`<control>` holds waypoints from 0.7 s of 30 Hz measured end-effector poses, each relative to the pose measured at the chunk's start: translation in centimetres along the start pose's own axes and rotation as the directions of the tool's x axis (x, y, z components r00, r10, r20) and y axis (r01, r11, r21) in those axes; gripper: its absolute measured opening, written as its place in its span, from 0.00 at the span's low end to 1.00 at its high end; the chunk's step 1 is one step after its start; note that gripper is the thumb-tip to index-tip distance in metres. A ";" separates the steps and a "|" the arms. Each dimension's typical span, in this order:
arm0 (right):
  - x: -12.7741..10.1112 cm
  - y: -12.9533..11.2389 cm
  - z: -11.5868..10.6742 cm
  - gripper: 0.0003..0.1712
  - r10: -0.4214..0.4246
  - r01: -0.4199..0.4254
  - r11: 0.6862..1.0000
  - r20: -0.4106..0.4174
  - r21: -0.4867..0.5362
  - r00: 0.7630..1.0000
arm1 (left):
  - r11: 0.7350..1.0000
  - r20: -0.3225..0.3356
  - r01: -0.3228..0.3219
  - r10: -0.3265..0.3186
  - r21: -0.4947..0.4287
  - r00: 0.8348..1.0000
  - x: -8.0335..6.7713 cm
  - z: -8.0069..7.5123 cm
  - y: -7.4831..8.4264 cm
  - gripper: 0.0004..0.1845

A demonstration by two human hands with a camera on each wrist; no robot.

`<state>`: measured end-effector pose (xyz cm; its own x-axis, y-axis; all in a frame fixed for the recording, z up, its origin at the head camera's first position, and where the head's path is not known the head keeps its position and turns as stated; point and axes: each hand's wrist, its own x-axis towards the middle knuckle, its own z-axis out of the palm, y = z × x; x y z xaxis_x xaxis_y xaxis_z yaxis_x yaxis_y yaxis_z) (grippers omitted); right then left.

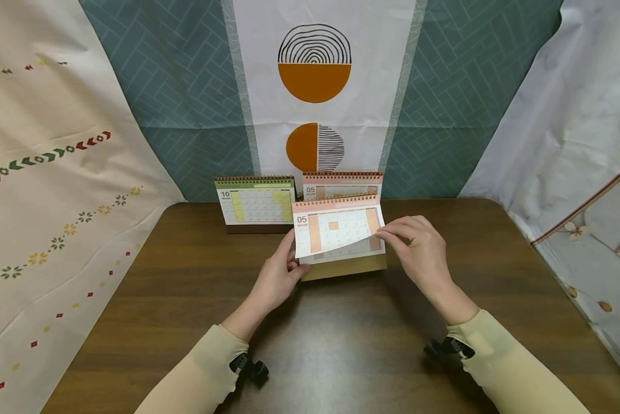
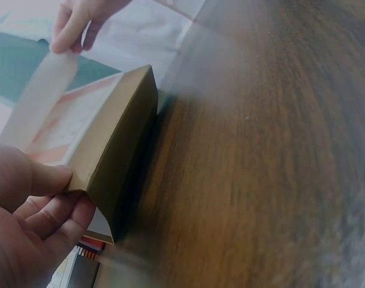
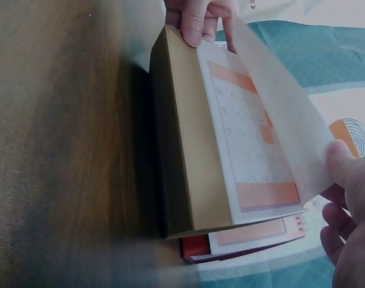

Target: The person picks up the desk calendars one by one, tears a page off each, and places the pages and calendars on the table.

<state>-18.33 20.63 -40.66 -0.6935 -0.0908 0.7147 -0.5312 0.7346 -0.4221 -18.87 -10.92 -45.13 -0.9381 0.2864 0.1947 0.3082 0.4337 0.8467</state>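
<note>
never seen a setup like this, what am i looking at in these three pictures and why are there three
There is no robot here, just a person's two bare hands, shown from three cameras. The wide picture comes from a camera on the person's head, looking forward and down. The other two come from cameras on the left and right wrists, each seeing the work close up.

On the wooden table, toward the back, stand a green-topped calendar marked 10 and, to its right, a pink calendar marked 05, partly hidden by the front calendar. The left hand grips that front one by its left side, while the right hand pinches its top page near the lower right corner, lifting it.
</note>
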 end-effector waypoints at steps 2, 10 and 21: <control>0.2 0.0 0.0 0.08 0.001 -0.001 1.000 -0.015 0.009 1.000 | 1.000 0.002 0.003 -0.003 -0.004 1.000 0.1 0.0 -0.1 0.51; 0.8 0.3 0.0 0.05 0.049 -0.046 0.997 -0.048 0.063 0.998 | 1.000 0.003 0.014 -0.014 -0.004 1.000 0.2 0.1 -0.3 0.51; 1.1 0.1 -0.4 0.04 0.202 -0.201 0.972 -0.004 0.122 0.979 | 1.000 0.004 0.010 -0.010 0.003 1.000 0.3 -0.1 -0.3 0.49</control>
<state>-18.90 20.90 -39.70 -0.7848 0.0624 0.6165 -0.4367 0.6503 -0.6217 -19.24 -11.10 -45.30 -0.9406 0.2853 0.1839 0.2989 0.4394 0.8471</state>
